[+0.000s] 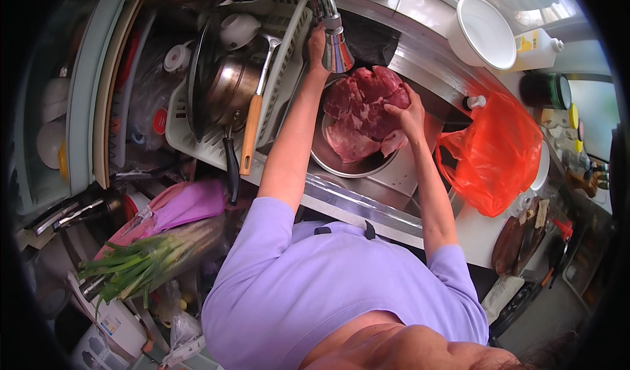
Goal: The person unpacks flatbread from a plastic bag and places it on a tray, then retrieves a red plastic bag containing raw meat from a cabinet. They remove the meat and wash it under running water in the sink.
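A large piece of raw red meat sits in a round stainless steel bowl inside the metal sink. My right hand grips the meat's right edge, thumb on top and fingers around the far side. My left hand reaches up beside the chrome faucet; its fingers are mostly hidden, so what they touch is unclear. The spray head hangs over the bowl's back edge. No stream of water is visible.
Left of the sink, a dish rack holds a steel pot and a wooden-handled spatula. On the right are an orange-red plastic bag and a white tub. Leafy green stalks lie at lower left.
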Available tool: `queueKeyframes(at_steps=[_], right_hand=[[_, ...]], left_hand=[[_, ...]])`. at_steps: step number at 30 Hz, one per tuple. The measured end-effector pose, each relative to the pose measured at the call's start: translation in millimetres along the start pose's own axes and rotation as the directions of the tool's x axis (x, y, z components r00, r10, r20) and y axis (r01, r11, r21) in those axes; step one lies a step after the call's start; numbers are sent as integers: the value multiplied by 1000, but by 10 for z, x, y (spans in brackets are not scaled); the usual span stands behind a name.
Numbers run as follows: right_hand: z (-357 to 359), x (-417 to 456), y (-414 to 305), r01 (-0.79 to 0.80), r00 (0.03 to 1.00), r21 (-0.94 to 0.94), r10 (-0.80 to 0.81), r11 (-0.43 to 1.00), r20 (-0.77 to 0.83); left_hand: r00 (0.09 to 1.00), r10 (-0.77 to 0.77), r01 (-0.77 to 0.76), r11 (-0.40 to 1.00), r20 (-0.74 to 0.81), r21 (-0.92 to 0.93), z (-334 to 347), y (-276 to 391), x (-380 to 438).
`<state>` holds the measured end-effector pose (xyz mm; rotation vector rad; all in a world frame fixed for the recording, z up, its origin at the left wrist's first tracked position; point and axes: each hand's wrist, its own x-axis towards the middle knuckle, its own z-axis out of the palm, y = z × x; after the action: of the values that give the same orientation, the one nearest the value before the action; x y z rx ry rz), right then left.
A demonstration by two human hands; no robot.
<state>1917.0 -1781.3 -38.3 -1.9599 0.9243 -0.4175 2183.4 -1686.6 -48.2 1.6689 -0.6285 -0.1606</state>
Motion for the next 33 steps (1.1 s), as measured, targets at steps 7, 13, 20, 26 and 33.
queueKeyframes(at_steps=[7, 13, 20, 26, 33], right_hand=[[61, 55, 41, 40, 999, -26, -39, 999, 36], [62, 54, 64, 49, 998, -27, -49, 998, 29], [43, 83, 36, 55, 997, -60, -51, 997, 61], [74, 161, 16, 109, 987, -69, -99, 992, 129], [301, 272, -31, 224, 971, -43, -219, 974, 94]], left_hand=[[970, 229, -232, 973, -81, -17, -29, 176, -159], [966, 244, -247, 969, -90, -20, 5, 89, -214], [961, 265, -264, 964, -74, 19, -36, 128, -319], [998, 7, 15, 934, -61, 356, 102, -159, -849], [820, -222, 512, 697, -527, 503, 925, -503, -1620]])
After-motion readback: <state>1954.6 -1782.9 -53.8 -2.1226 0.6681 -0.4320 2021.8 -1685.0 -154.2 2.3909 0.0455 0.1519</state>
